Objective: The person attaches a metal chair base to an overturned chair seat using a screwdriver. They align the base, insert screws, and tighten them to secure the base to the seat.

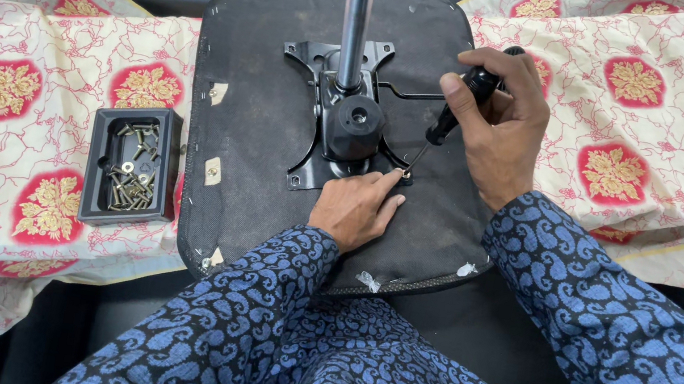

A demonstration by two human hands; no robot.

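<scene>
While the small black tray (133, 167) at the left sits on the red-and-gold patterned cloth (9, 93) with a heap of loose screws and bolts (134, 175) inside it, the work itself lies further right; the upturned chair seat (256, 134), its dark fabric underside facing up, carries the black metal mounting plate (344, 116) with the chrome gas column (353, 36) rising from its middle; the person's left hand (355, 207) rests flat on the seat, its fingers held together and the forefinger tip touching the screw (407, 174) at the plate's near right corner; the right hand (497, 120) has its fingers curled tight around the black handle of the screwdriver (448, 118), whose tip stands on that same screw; judging by this, the plate is already placed and one corner fastening is in hand, though whether the other corners are fastened cannot be told, and the many pieces in the tray suggest more remains.
</scene>
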